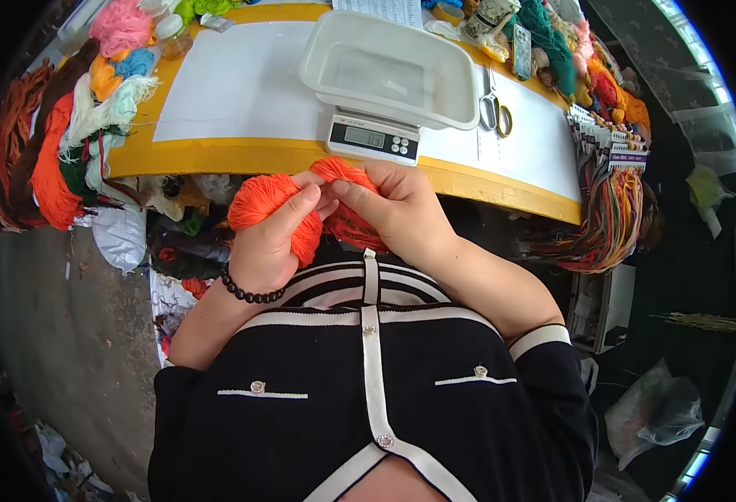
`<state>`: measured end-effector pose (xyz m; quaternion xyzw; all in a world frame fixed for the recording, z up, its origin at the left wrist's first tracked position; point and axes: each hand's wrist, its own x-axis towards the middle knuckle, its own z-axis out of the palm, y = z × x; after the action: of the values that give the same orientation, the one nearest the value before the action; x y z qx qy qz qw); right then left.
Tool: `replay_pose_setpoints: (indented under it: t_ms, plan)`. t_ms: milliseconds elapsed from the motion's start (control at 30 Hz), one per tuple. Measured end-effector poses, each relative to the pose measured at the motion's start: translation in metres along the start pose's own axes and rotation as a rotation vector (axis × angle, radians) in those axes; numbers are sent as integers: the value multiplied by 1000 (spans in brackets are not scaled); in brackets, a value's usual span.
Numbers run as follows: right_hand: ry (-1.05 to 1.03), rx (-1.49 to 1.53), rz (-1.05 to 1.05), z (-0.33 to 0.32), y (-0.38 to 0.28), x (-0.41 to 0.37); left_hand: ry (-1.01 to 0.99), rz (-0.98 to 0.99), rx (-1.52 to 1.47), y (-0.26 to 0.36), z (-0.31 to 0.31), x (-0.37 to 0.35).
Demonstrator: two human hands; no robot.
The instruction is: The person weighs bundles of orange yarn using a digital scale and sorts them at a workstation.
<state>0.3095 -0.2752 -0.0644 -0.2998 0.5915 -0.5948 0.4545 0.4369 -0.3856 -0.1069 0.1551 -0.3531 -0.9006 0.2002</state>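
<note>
Both hands meet in front of my chest, just below the table's near edge. My left hand (280, 226), with a dark beaded bracelet on its wrist, is closed round a bright orange skein of yarn (261, 203). The fingers of my right hand (397, 205) pinch a looped part of the orange yarn that bulges above the thumbs, and more strands hang below between the hands. Straight ahead, a digital scale (374, 137) carries a translucent plastic tub (393, 79); its display is lit.
Scissors (491, 109) lie on white paper right of the scale. Coloured yarn bundles (54, 163) hang over the table's left end, and carded thread hanks (615, 184) hang at the right. The yellow table edge (217, 159) runs just beyond my hands. A glass jar (172, 38) stands at the back left.
</note>
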Motion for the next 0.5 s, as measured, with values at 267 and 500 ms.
replay_pose_setpoints:
  t_ms: [267, 500]
  plan:
    - [-17, 4, -1, -1, 12, 3, 39, 21, 77, -4, -2, 5]
    - [2, 105, 4, -1, 12, 1, 127, 24, -6, -4, 8, 6]
